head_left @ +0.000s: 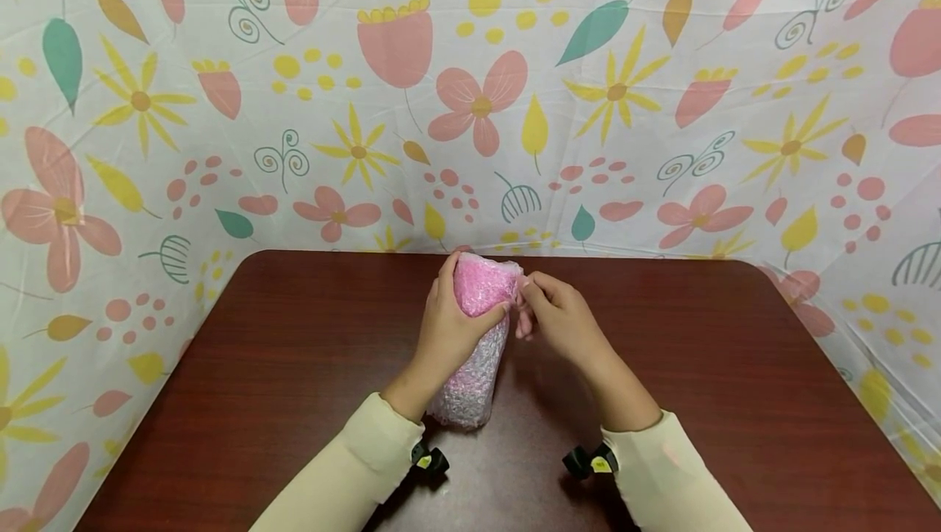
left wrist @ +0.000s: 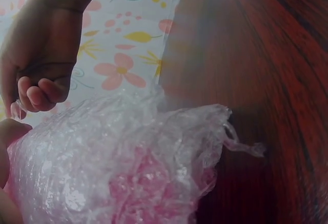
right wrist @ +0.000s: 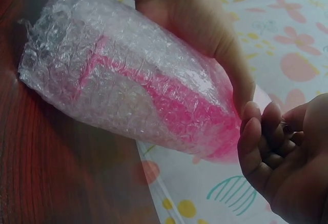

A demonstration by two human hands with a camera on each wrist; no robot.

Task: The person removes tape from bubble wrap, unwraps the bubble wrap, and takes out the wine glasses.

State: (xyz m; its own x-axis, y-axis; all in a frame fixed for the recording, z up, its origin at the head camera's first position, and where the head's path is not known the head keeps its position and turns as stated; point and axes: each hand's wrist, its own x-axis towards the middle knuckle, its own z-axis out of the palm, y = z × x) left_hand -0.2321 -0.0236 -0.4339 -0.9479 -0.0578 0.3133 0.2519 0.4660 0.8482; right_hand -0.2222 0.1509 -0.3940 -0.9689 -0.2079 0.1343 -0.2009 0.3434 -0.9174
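So we've got a bubble-wrapped pink package [head_left: 470, 381] tilted in the middle of the dark wood-grain table [head_left: 698, 360], near end down on it. Our left hand [head_left: 450, 319] is wrapped round its upper part, thumb across the front. Our right hand [head_left: 566, 319] has thumb and fingertips pinching the bubble wrap [head_left: 518, 275] at the top right edge. Floral sheet [head_left: 478, 111] behind.

No lettering can be made out for certain: the yellow label [head_left: 424, 462] on the black wrist camera [head_left: 439, 464] just below the bubble-wrapped package [head_left: 474, 381], and its twin label [head_left: 601, 464] on the matching camera [head_left: 577, 462] below and right of that package, bear marks too small to read.
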